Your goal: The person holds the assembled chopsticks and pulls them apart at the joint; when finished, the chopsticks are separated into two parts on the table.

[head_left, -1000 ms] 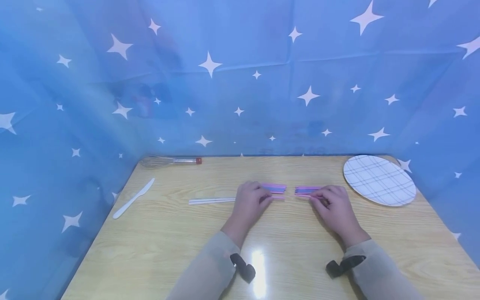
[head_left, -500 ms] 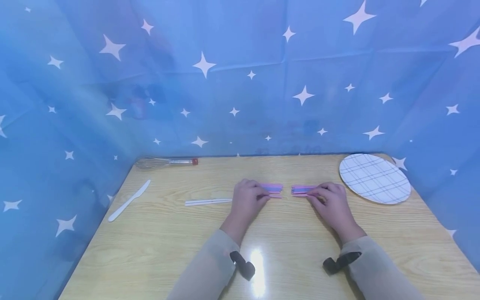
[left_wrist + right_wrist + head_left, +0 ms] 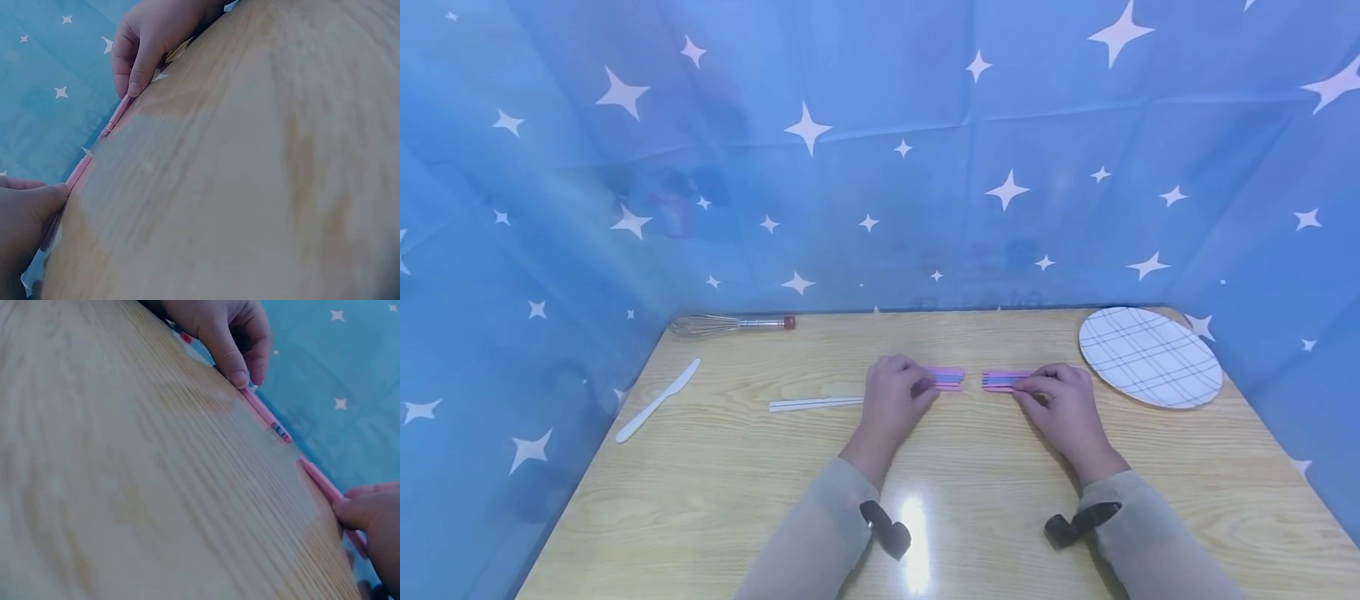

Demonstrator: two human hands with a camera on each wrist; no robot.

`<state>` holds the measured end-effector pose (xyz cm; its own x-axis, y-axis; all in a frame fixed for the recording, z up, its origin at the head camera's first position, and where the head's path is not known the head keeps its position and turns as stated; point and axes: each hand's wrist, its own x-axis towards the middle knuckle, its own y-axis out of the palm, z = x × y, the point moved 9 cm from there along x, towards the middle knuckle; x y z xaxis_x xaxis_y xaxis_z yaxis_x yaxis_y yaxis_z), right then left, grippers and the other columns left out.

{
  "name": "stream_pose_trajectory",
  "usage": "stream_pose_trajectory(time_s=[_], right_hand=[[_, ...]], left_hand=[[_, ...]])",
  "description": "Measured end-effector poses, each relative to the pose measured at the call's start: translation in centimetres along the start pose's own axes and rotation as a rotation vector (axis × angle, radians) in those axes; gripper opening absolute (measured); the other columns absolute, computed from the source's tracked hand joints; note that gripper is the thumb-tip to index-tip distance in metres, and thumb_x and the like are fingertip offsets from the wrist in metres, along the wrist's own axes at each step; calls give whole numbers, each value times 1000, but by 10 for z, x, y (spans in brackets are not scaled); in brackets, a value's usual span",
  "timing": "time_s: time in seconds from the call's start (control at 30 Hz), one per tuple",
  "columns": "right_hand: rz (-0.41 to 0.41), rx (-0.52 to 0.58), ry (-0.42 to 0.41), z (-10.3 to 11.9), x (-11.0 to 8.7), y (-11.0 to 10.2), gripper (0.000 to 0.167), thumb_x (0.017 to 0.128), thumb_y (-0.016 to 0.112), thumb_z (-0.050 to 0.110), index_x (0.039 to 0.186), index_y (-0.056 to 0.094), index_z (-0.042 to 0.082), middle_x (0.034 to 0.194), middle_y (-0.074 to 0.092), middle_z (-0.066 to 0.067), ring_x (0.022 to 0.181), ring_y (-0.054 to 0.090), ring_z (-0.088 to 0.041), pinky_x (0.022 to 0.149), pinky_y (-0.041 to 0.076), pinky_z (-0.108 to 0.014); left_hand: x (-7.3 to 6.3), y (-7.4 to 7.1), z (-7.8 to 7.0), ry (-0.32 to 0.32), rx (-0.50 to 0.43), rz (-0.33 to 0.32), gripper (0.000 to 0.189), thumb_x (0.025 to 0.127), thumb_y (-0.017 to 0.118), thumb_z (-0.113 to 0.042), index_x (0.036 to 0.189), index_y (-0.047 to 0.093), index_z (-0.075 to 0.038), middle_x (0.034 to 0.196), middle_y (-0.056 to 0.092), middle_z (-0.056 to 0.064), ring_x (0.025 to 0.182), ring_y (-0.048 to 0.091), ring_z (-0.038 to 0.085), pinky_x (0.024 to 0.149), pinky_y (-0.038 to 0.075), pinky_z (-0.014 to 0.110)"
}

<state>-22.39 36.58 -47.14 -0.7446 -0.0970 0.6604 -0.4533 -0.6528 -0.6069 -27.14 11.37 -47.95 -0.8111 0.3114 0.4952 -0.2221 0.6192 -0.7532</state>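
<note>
Two rows of thin pink, purple and blue sticks lie side by side on the table, their ends facing across a small gap. My left hand (image 3: 895, 392) is at the left row of sticks (image 3: 950, 379), pinching the near pink stick (image 3: 79, 171) between thumb and finger. At the right row of sticks (image 3: 1000, 381), my right hand (image 3: 1063, 407) holds the near pink stick (image 3: 320, 482) with its thumb and fingertips. The outer parts of both rows are hidden behind my hands. White chopsticks (image 3: 815, 404) reach out to the left from beneath my left hand's outline.
A whisk (image 3: 730, 324) with a red end lies at the table's back left, and a white knife (image 3: 658, 400) sits diagonally in front of it. At the back right is a white checked plate (image 3: 1150, 358). Blue star-printed cloth (image 3: 880, 175) hangs around the wooden table (image 3: 992, 525).
The near pink stick of each row, slightly apart from the others earlier, now lies close along its row. Both hands have stayed nearly in place; the head view has shifted slightly.
</note>
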Motion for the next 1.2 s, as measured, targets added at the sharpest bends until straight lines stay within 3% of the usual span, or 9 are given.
stream_pose_trajectory(time_s=[0.4,0.5,0.67,0.77,0.93,1.2], right_hand=[[21,12,165,-12,0,1,17,79,92,-1,91,80,4,93,71,-15,96,59,-36,98,32,-57],[53,1,236,-16,-1,3,21,83,90,5,99,78,0,99,71,-19,100,59,-39,100,33,-58],[120,-43,371,-26,-1,5,40,89,86,16,119,70,-5,109,68,-25,106,56,-42,99,37,-60],[144,-48,413,-30,-1,6,46,90,85,20,123,68,-6,110,66,-26,106,53,-43,96,38,-60],[136,-61,398,-30,-2,7,46,89,85,21,122,68,-6,112,67,-25,109,54,-43,98,37,-59],[-59,-33,243,-8,4,-2,16,84,78,7,97,74,-2,99,71,-20,98,59,-40,94,40,-55]], left_hand=[[-2,-1,3,2,-1,-55,22,87,91,-31,102,83,-19,104,68,-5,100,59,16,95,47,39],[-3,-1,3,-1,2,-54,22,86,91,-31,102,83,-19,104,68,-6,100,59,16,95,46,39],[-3,-2,2,11,-1,-59,20,87,90,-31,101,82,-19,103,68,-5,99,59,17,95,46,40],[-3,-2,1,2,-5,-43,19,89,88,-33,101,82,-19,103,67,-6,100,58,16,98,45,41],[-5,-1,1,-2,-15,-37,15,91,85,-33,99,81,-21,104,66,-8,103,57,14,101,44,40],[-9,-12,-8,103,-32,-141,9,90,85,-24,94,80,-19,98,66,-7,95,57,14,98,46,41]])
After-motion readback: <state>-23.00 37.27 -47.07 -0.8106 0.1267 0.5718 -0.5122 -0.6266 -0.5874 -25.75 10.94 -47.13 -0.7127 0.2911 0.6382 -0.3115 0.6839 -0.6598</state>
